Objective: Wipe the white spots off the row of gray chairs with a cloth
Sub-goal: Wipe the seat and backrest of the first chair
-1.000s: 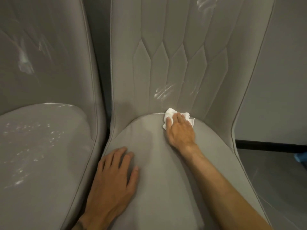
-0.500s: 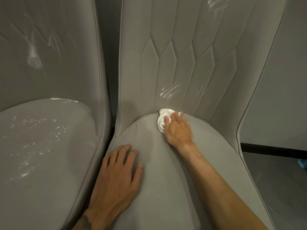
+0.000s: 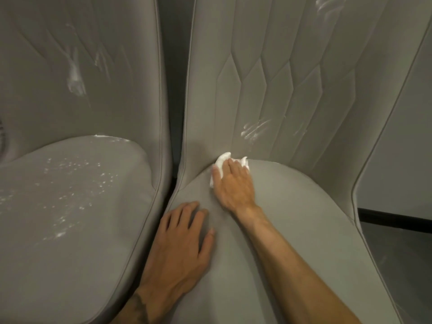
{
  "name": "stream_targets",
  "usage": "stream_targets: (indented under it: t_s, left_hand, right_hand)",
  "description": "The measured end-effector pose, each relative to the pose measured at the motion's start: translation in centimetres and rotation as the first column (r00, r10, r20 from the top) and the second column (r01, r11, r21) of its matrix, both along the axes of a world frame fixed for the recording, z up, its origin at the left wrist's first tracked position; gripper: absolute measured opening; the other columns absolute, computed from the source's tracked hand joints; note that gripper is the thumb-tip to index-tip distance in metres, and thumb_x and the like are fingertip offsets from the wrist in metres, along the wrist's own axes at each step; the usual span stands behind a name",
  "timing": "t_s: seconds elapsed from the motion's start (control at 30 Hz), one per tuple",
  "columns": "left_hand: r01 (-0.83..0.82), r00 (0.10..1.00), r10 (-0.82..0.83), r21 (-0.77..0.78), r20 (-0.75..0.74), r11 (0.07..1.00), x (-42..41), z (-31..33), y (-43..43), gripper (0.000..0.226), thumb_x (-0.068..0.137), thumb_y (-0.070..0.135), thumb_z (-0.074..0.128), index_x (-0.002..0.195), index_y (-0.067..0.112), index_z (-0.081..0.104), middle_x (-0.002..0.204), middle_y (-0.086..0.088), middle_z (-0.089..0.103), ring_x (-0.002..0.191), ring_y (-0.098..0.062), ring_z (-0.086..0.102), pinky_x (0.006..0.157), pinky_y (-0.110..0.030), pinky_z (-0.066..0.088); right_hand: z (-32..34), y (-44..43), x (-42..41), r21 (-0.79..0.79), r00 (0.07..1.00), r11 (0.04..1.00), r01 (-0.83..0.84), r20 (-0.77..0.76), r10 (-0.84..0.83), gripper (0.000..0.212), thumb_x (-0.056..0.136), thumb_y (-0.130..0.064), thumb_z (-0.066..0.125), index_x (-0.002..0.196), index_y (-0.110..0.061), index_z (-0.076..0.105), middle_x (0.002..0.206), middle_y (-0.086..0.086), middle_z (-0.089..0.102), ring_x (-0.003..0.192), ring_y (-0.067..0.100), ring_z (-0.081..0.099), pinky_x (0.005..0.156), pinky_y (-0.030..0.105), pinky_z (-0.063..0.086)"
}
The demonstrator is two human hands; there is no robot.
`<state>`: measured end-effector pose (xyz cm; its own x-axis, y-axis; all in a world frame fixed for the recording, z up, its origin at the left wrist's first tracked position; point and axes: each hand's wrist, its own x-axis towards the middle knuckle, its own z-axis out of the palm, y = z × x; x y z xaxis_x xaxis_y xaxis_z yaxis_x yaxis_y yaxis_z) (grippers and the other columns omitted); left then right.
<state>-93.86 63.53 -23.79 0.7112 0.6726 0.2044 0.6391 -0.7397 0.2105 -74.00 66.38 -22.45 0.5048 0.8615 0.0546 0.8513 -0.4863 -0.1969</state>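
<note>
While the fingers (image 3: 233, 168) of the right hand (image 3: 235, 188) lay close together and nearly straight, they pressed a bunched white cloth (image 3: 221, 160) down into the crease at the far end of the seat (image 3: 292, 218) of the right gray chair, where it met the quilted backrest (image 3: 268, 78). The cloth peeked out past the fingertips and beside the thumb. Nearer, the left hand (image 3: 182, 242) rested flat on the same seat with its fingers spread and held nothing. That seat looked free of spots, so this part seemed done. Just above the cloth, a white smear (image 3: 252, 133) streaked the lower backrest, with fainter marks to its right, and another smear (image 3: 327, 3) showed at the far top edge of the view. To the left, the left gray chair (image 3: 105, 230) looked untouched: white flecks (image 3: 70, 195) were scattered across its seat, a white line (image 3: 109, 137) ran along the seat's far edge, and a long streak (image 3: 74, 76) marked its backrest. By this showing, most of the wiping was yet to do.
</note>
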Motion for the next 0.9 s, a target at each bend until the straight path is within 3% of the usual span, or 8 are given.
stream_targets:
  t_s: [0.07, 0.17, 0.3, 0.43, 0.53, 0.7, 0.83, 0.9]
  left_hand:
    - [-0.004, 1.000, 0.004, -0.004, -0.003, 1.000, 0.0, 0.0, 0.1, 0.046, 0.103, 0.050, 0.037, 0.135, 0.024, 0.058, 0.146, 0.001, 0.053, 0.136, -0.020, 0.048, 0.114, -0.040, 0.038]
    - [0.004, 1.000, -0.004, -0.004, -0.002, 1.000, -0.2, -0.1, 0.1, 0.045, 0.102, 0.048, 0.038, 0.134, 0.024, 0.059, 0.145, 0.001, 0.053, 0.136, -0.020, 0.049, 0.114, -0.040, 0.037]
    - [0.012, 1.000, -0.012, 0.013, 0.029, 1.000, -0.1, -0.4, 0.2, 0.042, 0.102, 0.046, 0.040, 0.133, 0.024, 0.059, 0.143, 0.001, 0.054, 0.134, -0.022, 0.051, 0.112, -0.042, 0.038]
    - [-0.010, 0.999, 0.009, 0.014, 0.036, 1.000, 0.1, -0.7, 0.1, 0.041, 0.102, 0.049, 0.041, 0.133, 0.026, 0.056, 0.144, 0.002, 0.053, 0.135, -0.020, 0.049, 0.113, -0.040, 0.037]
    - [-0.020, 1.000, 0.020, 0.008, 0.023, 1.000, 0.0, -0.7, 0.0, 0.043, 0.102, 0.050, 0.040, 0.134, 0.026, 0.056, 0.145, 0.002, 0.052, 0.135, -0.020, 0.049, 0.114, -0.039, 0.036]
    - [-0.009, 1.000, 0.009, -0.006, 0.008, 1.000, -0.1, -0.4, 0.1, 0.045, 0.103, 0.049, 0.037, 0.135, 0.025, 0.058, 0.146, 0.001, 0.053, 0.136, -0.020, 0.049, 0.114, -0.042, 0.039]
    - [-0.006, 1.000, 0.006, -0.009, 0.003, 1.000, -0.2, -0.3, 0.0, 0.044, 0.103, 0.049, 0.037, 0.135, 0.026, 0.057, 0.146, 0.002, 0.052, 0.137, -0.020, 0.048, 0.114, -0.041, 0.036]
    - [-0.016, 1.000, 0.016, -0.011, 0.016, 1.000, -0.1, -0.3, 0.0, 0.043, 0.103, 0.050, 0.037, 0.134, 0.027, 0.057, 0.145, 0.002, 0.052, 0.137, -0.020, 0.047, 0.114, -0.040, 0.035]
  right_hand:
    - [0.1, -0.3, -0.5, 0.038, 0.997, 0.997, -0.063, -0.046, 0.065, 0.080, 0.105, -0.062, 0.025, 0.156, -0.001, 0.035, 0.150, 0.011, 0.051, 0.143, 0.027, 0.043, 0.125, 0.041, 0.023]
    - [0.6, -1.8, 2.2, 0.007, 0.987, 0.988, -0.157, -0.025, 0.157, 0.063, 0.106, -0.057, 0.033, 0.148, -0.012, 0.047, 0.145, 0.005, 0.055, 0.136, 0.027, 0.050, 0.114, 0.038, 0.034]
    - [0.7, -3.9, 6.4, 0.024, 0.999, 0.999, -0.035, -0.030, 0.036, 0.053, 0.109, -0.050, 0.029, 0.142, -0.018, 0.055, 0.145, 0.003, 0.058, 0.136, 0.028, 0.051, 0.113, 0.039, 0.033]
    - [0.0, -2.9, 4.6, 0.046, 0.998, 0.997, 0.066, -0.018, -0.065, 0.062, 0.108, -0.054, 0.034, 0.135, -0.003, 0.057, 0.137, 0.013, 0.060, 0.134, 0.031, 0.050, 0.116, 0.038, 0.033]
    - [0.0, -0.6, 1.4, 0.053, 0.997, 0.999, 0.005, -0.082, 0.000, 0.058, 0.112, -0.042, 0.025, 0.148, -0.001, 0.046, 0.149, 0.015, 0.052, 0.142, 0.032, 0.042, 0.122, 0.037, 0.024]
    - [0.4, -1.5, 2.0, -0.012, 0.988, 0.988, -0.155, 0.002, 0.155, 0.054, 0.113, -0.041, 0.021, 0.152, -0.011, 0.042, 0.158, 0.007, 0.046, 0.149, 0.024, 0.038, 0.124, 0.039, 0.022]
    - [1.4, -3.7, 6.6, -0.076, 1.000, 0.997, 0.008, -0.002, -0.008, 0.052, 0.112, -0.039, 0.020, 0.149, -0.014, 0.048, 0.155, 0.005, 0.050, 0.150, 0.024, 0.038, 0.127, 0.044, 0.019]
    - [0.9, -2.7, 5.0, -0.020, 1.000, 1.000, 0.004, -0.014, -0.004, 0.049, 0.112, -0.036, 0.021, 0.144, -0.013, 0.052, 0.150, 0.009, 0.053, 0.146, 0.029, 0.039, 0.124, 0.042, 0.023]
